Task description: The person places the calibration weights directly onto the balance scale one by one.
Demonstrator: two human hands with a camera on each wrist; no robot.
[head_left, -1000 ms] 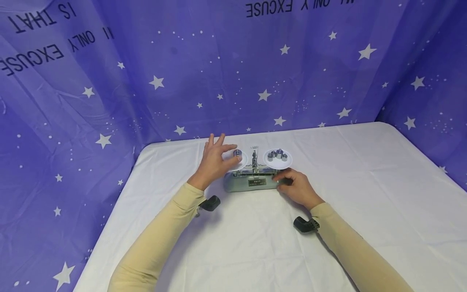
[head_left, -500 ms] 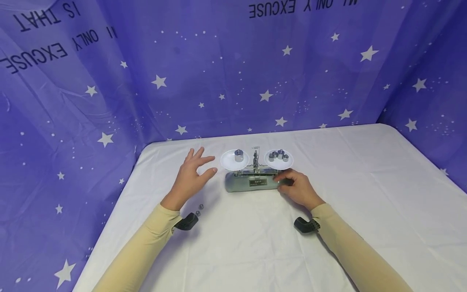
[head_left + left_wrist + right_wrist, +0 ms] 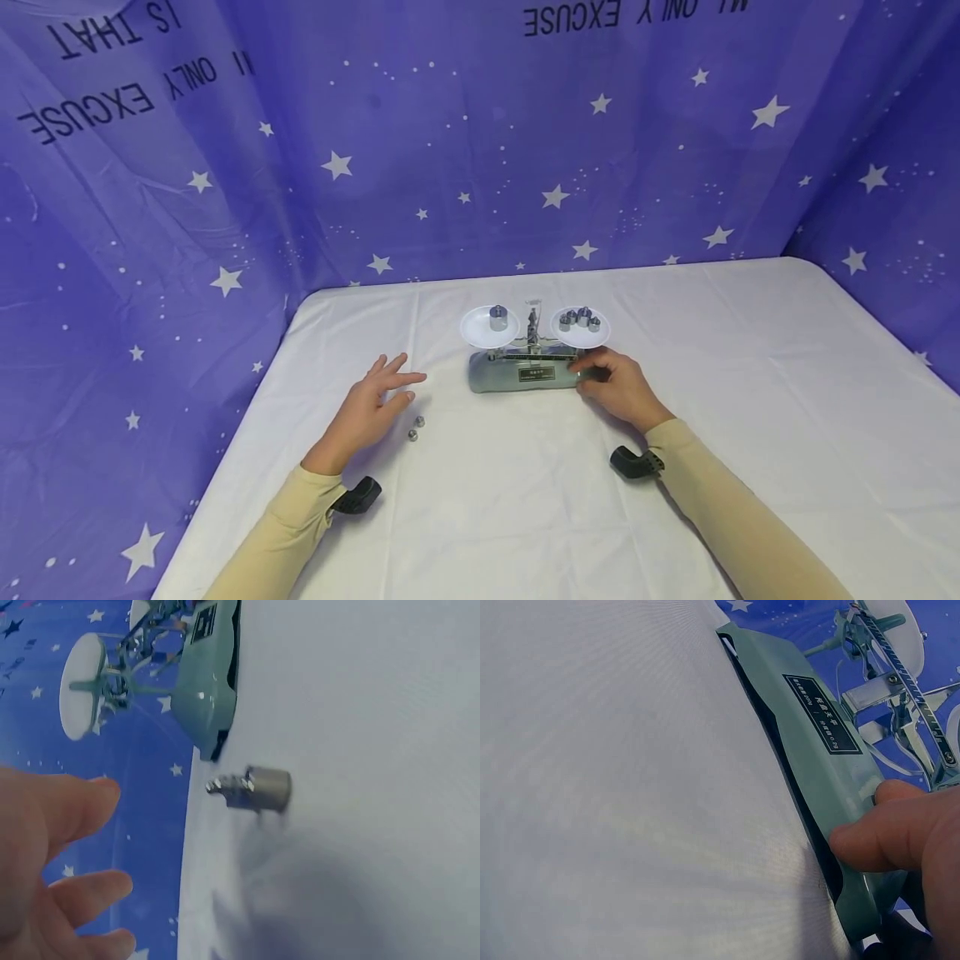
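Observation:
A green-based balance scale (image 3: 491, 375) stands on the table. Its left pan (image 3: 474, 330) bears one large metal weight (image 3: 498, 319), and its right pan (image 3: 581, 341) carries several smaller weights (image 3: 584, 316). My right hand (image 3: 622, 392) grips the right end of the base, thumb (image 3: 877, 838) on the front face and fingers partly hidden behind. Left of the scale, my left hand (image 3: 365, 410) hovers with fingers spread, holding nothing. Two small weights (image 3: 268, 789) sit on the cloth just right of that hand, one behind the other in the left wrist view.
A white cloth (image 3: 510, 500) covers the table. Behind it hangs a purple-blue curtain (image 3: 450, 150) with white stars and lettering. Black wrist mounts (image 3: 636, 463) are strapped over both beige sleeves.
My left hand has let go of the large weight on the left pan and moved left and toward me, beside the two small weights. The right hand keeps its grip on the scale.

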